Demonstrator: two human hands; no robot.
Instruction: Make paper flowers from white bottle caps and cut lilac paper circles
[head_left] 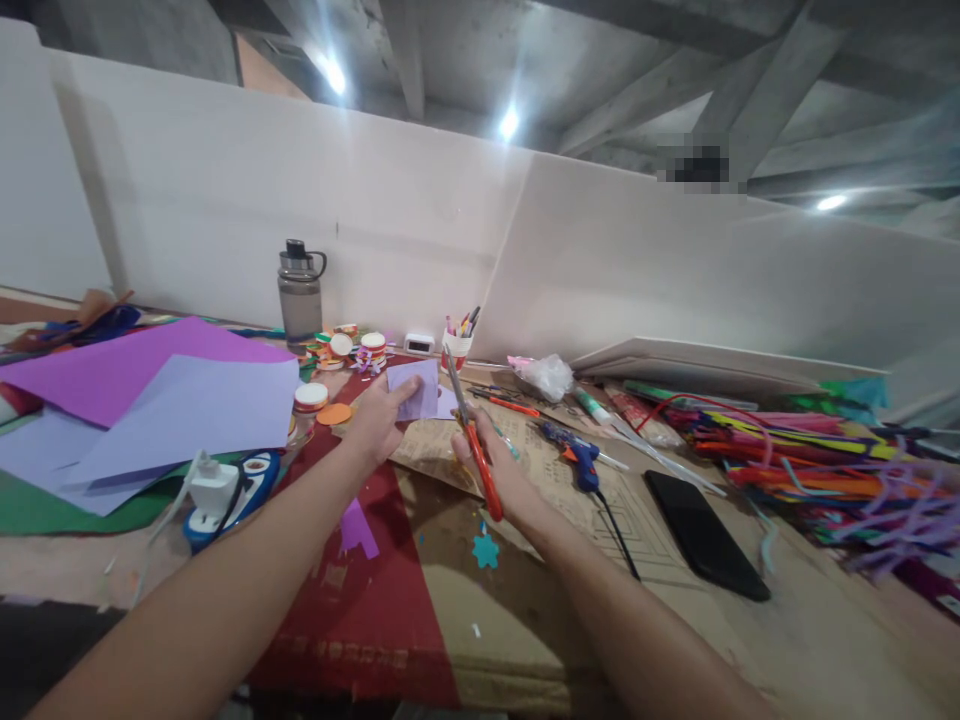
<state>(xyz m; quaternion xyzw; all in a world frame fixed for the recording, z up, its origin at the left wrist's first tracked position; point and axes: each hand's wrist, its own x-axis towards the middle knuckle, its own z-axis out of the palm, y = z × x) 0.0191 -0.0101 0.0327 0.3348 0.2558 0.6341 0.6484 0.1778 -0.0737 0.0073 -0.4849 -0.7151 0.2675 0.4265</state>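
Note:
My left hand (381,418) pinches a small lavender paper piece (421,378), thumb on top, above the cardboard. Red-handled scissors (477,446) are in my right hand (496,465), their blades pointing up and away from me. Another pale lavender piece (446,402) shows just behind the right hand's fingers; whether either hand touches it I cannot tell. Below the hands, a teal flower-shaped cutout (485,550) and a purple paper scrap (360,530) lie on the red and brown cardboard (420,620).
Large purple (202,345) and lavender sheets (202,420) lie left, beside a power strip (232,500). A water bottle (300,295) and pen cup (456,350) stand by the white wall. To the right are a glue gun (581,462), a phone (705,535) and bundled pipe cleaners (817,450).

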